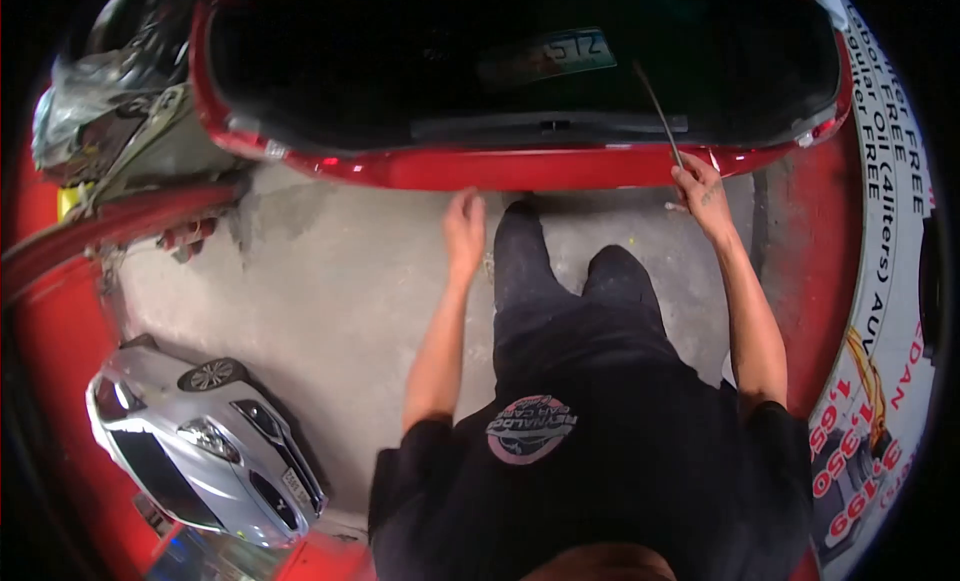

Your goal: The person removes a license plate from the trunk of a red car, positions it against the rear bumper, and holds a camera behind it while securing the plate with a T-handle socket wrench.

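My right hand (703, 196) is closed around a long thin metal rod (655, 103). The rod slants up and to the left, its far end over the dark trunk (350, 71) of a red car. A short pale end shows below the fingers; the exact kind of tool cannot be made out. My left hand (464, 231) hangs in front of the red rear bumper (430, 169), slightly blurred, with loosely bent fingers and nothing visible in it. Inside the trunk area a licence plate (580, 51) appears, tilted.
A silver car (200, 441) stands at the lower left. Car parts partly wrapped in plastic (100, 101) are heaped at the upper left, near a red panel (130, 216). A printed banner (880, 241) lines the right side. Grey concrete floor (300, 281) lies around my legs.
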The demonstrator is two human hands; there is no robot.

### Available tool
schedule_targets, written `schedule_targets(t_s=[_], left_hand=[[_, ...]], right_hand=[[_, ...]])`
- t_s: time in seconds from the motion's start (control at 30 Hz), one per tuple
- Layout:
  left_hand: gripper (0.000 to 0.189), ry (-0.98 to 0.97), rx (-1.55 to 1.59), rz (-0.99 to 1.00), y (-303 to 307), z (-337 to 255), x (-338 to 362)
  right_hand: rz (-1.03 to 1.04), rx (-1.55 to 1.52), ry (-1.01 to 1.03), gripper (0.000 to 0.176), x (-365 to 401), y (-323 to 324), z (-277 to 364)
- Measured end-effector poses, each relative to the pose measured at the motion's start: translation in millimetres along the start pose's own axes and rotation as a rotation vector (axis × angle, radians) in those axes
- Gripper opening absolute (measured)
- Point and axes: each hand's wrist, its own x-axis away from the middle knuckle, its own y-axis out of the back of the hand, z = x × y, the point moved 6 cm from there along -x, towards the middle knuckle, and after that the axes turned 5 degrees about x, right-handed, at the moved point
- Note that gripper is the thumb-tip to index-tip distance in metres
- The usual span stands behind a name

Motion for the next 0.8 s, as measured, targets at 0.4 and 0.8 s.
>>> schedule_targets(t_s=[0.4,0.8], left_hand=[[0.039,-0.064,-0.203,0.11,-121.6,51.5,-372.6],[0.041,-0.136,-0.783,0.19,-204.5,84.9,-417.7]], right_hand=[[-0.12,0.158,0.017,0.038,-326.6,42.3,-49.1],[-0.123,1.061,0.073,0.055,-506.0,44.7,-154.5]])
